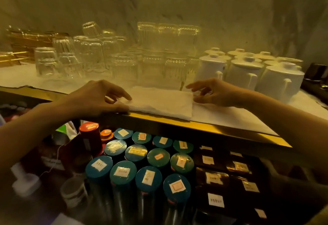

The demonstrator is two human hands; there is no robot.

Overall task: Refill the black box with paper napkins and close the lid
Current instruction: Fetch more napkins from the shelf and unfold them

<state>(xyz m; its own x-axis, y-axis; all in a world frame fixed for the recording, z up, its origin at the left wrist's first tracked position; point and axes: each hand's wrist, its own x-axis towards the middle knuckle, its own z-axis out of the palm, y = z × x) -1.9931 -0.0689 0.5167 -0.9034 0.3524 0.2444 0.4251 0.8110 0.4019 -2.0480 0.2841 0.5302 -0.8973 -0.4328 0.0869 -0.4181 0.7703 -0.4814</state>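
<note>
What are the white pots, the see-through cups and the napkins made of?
The white pots look like glazed ceramic: smooth, opaque, shiny. The cups are clear glass, some ribbed; you see through them. The napkins look like soft matte paper, crinkled.

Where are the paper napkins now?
In the head view, the paper napkins lie mid-picture at the front of the shelf, between the left hand pinching them and the right hand, before the upturned glasses.
</note>
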